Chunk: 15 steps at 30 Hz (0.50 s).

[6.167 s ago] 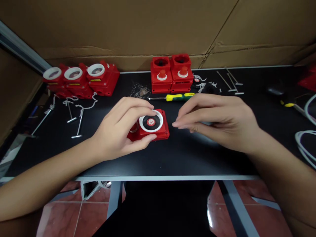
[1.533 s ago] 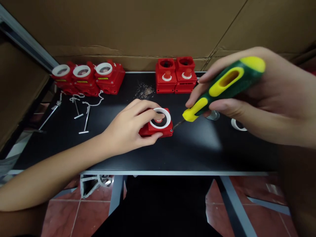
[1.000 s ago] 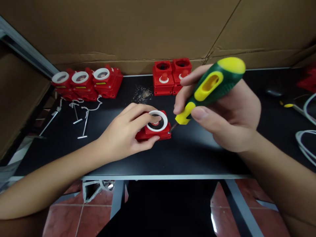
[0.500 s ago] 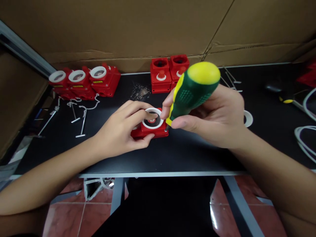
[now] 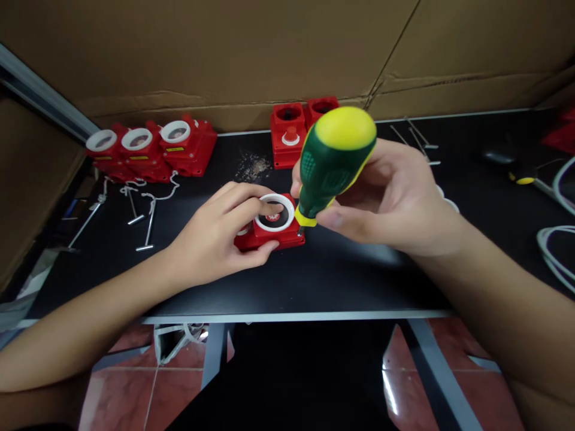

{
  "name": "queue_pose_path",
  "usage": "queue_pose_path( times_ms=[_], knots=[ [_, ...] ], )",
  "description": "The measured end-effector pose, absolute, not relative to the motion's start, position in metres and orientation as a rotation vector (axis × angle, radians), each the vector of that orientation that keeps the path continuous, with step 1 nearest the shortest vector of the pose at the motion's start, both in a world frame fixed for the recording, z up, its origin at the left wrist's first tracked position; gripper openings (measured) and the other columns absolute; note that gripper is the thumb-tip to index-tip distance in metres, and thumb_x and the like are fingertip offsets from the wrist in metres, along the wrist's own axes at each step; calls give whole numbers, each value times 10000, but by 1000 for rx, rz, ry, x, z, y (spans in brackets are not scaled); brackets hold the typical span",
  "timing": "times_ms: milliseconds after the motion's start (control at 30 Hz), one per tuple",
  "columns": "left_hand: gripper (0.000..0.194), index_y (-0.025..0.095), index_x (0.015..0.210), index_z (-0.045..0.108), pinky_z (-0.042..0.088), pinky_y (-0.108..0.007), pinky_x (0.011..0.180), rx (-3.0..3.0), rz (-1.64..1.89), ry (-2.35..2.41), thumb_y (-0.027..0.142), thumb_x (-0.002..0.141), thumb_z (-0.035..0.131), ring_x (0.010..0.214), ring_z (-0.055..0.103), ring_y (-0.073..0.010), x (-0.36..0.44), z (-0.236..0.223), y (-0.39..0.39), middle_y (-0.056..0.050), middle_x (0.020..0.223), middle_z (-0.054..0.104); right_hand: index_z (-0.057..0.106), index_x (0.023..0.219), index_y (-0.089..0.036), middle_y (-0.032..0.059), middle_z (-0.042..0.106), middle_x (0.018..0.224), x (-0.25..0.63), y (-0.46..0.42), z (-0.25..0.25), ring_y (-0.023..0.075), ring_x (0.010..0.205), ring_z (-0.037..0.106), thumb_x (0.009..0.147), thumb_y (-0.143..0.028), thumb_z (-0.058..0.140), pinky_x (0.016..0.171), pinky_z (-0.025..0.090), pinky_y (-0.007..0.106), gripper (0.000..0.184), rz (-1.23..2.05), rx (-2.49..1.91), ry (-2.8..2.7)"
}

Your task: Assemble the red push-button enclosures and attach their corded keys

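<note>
My left hand point(image 5: 224, 233) is closed around a red plastic box point(image 5: 287, 240) lying on the black tabletop, one finger resting inside its white ring point(image 5: 291, 218). A dark face with a red and white mark shows within that ring. In my right hand point(image 5: 390, 200) is a screwdriver point(image 5: 335, 161) with a green and yellow handle. Its short visible shaft points down at the screw on the box's front right corner. The contact between tip and screw is too small to make out.
Three red boxes with white rings point(image 5: 175, 131) stand at the back left, with small metal T-bars point(image 5: 146, 239) on cords before them. Two more red boxes point(image 5: 287, 149) stand behind my hands, near some shavings point(image 5: 254, 167). White cable point(image 5: 554, 257) lies far right.
The screwdriver handle has swung left and stands more upright. My right hand has turned and opened slightly around it. My left hand keeps its hold on the red box.
</note>
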State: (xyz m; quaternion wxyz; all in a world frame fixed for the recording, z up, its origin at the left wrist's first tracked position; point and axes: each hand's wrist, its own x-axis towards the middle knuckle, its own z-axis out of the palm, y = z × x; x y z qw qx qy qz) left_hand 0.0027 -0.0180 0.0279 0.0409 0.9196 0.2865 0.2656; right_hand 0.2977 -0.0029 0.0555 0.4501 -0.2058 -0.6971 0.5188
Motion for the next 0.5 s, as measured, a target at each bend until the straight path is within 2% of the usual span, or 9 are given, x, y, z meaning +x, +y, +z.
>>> queue_pose_path(
  times_ms=[167,267,333,433,500],
  knots=[
    [147,238,1287,711,716,-467,1091,2800,760,896,357,1205,739,1252,822,-324,1,28,-18,-129,1318,834,787,970,-291,-43,752,943,296,-2,58,134,686,615,788,-252,1188,646,616,314,442,1340,-565,-1696],
    [194,227,1341,704,715,-486,1123,2812,790,846,311,1185,782,1298,827,-337,1,27,-18,-158,1427,838,760,948,-292,-53,753,912,294,-1,56,134,689,598,771,-254,1196,619,610,297,472,1234,-574,-1709],
    [227,217,1378,701,711,-499,1154,2816,804,818,284,1183,796,1331,830,-343,1,27,-18,-177,1503,832,794,963,-294,-46,762,925,295,1,56,141,704,612,783,-319,1205,592,598,292,450,1139,-583,-1706],
    [244,209,1404,701,710,-502,1166,2815,796,825,284,1194,799,1346,835,-344,0,28,-19,-188,1537,828,870,997,-300,-22,808,962,303,3,64,147,680,643,831,-436,1203,572,641,314,397,1117,-609,-1753],
    [248,209,1417,707,709,-509,1170,2815,783,840,283,1197,795,1349,836,-346,0,28,-19,-190,1540,831,914,1024,-312,-7,866,1021,313,5,72,165,712,740,849,-385,1196,614,720,332,340,1165,-603,-1816]
  ],
)
